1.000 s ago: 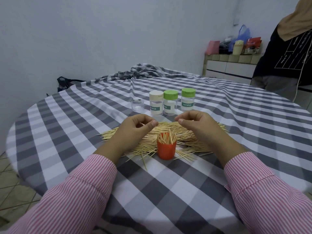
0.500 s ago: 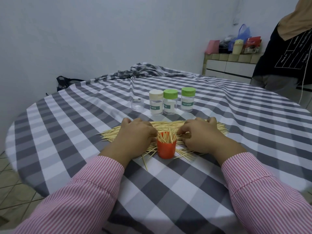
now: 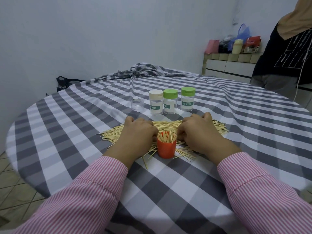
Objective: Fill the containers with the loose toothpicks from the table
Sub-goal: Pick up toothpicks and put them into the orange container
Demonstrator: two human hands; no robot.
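Toothpicks (image 3: 217, 126) lay heaped on the checked tablecloth (image 3: 70, 135) in my head view, more standing in the orange cup (image 3: 166, 148). My left hand (image 3: 137, 134) and right hand (image 3: 198, 132) rested knuckles-up on the heap either side of it, fingers curled under; whether they gripped anything I could not tell. Behind stood three capped jars (image 3: 187, 102) labelled "TOOTHPICK".

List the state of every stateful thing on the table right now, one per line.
Orange plastic cup: upright, open, packed with toothpicks.
Loose pile of wooden toothpicks: spread flat on the cloth.
Cream-lidded clear jar: upright, lid on.
Middle green-lidded clear jar: upright, lid on.
Right green-lidded clear jar: upright, lid on.
Small clear lidless container: looks empty.
Left hand: fingers curled down on the pile.
Right hand: same.
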